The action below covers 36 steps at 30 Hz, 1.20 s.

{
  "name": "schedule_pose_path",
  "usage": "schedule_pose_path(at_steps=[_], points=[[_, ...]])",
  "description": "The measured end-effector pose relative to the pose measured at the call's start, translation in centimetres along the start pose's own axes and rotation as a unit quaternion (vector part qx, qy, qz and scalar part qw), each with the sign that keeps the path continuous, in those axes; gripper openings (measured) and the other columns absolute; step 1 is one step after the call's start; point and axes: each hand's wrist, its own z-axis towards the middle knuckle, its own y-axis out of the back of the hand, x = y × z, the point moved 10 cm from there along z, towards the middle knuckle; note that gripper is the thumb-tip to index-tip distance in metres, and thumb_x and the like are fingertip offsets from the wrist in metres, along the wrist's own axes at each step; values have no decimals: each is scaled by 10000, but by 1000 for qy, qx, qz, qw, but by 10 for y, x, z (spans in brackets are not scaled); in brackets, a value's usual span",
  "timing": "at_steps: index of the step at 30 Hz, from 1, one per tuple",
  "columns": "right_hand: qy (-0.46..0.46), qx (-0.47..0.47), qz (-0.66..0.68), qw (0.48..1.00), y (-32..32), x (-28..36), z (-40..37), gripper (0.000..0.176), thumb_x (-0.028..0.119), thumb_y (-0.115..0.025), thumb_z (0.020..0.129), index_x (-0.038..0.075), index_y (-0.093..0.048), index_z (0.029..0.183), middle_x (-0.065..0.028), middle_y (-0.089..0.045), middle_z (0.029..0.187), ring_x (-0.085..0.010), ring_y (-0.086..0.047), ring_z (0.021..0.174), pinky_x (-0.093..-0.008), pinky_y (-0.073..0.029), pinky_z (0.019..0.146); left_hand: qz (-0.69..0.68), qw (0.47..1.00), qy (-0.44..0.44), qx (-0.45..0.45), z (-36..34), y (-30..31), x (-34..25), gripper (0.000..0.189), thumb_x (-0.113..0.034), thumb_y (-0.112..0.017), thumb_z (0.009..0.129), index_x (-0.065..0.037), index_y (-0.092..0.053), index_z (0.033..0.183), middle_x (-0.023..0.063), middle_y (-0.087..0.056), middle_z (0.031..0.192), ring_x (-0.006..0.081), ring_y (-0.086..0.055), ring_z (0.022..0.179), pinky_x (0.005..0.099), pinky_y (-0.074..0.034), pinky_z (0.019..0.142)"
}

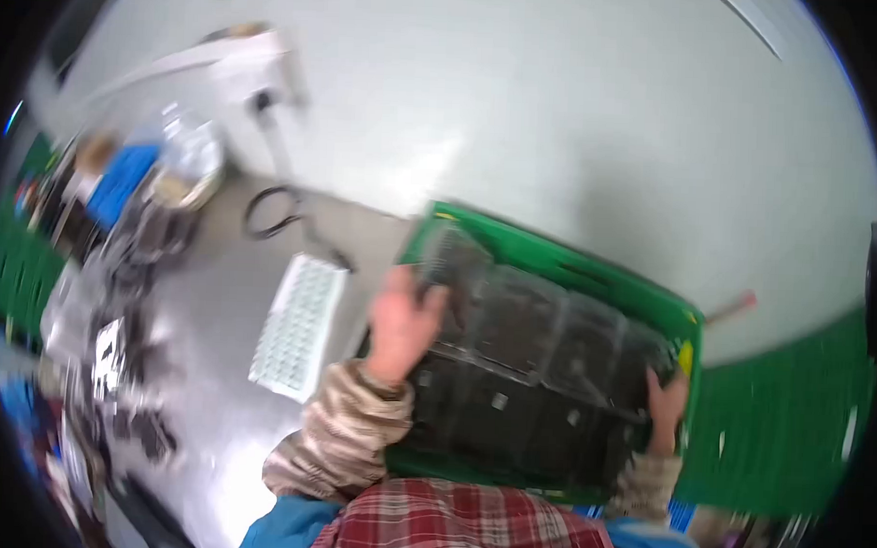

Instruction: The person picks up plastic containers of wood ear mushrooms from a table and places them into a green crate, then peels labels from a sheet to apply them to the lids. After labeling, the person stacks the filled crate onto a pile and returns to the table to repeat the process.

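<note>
A green crate (575, 250) in front of me holds two rows of clear plastic boxes (519, 320) with dark contents. My left hand (401, 321) is at the crate's left side, its thumb over the end box of the far row and its fingers along the outer side. That end box (456, 265) looks slightly tilted. At the other end of the row, my right hand (666, 403) grips the last box (638, 368), with fingers down between it and the crate wall. Motion blur softens both hands, and some fingertips are hidden.
Left of the crate, a white tray with a grid of small cells (299, 327) lies on the metal table (223, 363). A black cable (271, 215) runs from a white device (257, 70). Plastic bags (75, 310) and a blue item (123, 181) lie farther left. Green crates (781, 421) stand right.
</note>
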Motion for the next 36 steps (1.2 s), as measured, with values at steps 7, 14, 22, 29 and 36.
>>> schedule_pose_path(at_steps=[7,14,22,29,36], points=[[258,21,66,964,-43,137,-23,536,301,-585,849,-48,-449,1232,-255,-425,1264,-401,-409,1164,-436,-333,985,66,996,49,28,-1,-72,38,512,-178,-564,790,113,-365,1162,248,-548,827,357,-597,695,413,-486,552],[307,-76,-11,949,-8,259,-35,540,472,-611,810,128,-528,1219,-149,-514,1227,-368,-508,1068,-480,-389,940,478,858,-50,181,-26,-128,39,500,-263,-497,772,74,-550,1138,226,-539,1160,325,-525,1024,467,-415,843],[489,349,346,721,-54,575,-207,449,43,-590,810,-13,-447,1232,-148,-530,1155,-237,-536,1023,-332,-444,844,105,966,170,-164,-95,276,165,455,-328,-645,779,-19,-562,1102,194,-570,1038,360,-544,958,418,-444,826],[633,447,189,603,-119,785,-420,578,306,-649,789,-68,-468,1191,-268,-540,1147,-343,-539,1084,-389,-431,905,193,661,458,-562,-352,613,342,599,-409,-671,716,77,-551,1045,276,-579,1044,410,-544,999,420,-424,867],[642,527,148,536,-183,986,-599,691,473,-634,768,-70,-494,1173,-256,-548,1153,-328,-557,1062,-373,-436,898,-32,653,542,-528,-405,680,486,800,-470,-712,685,171,-483,1106,311,-552,1093,355,-543,1058,400,-378,948]])
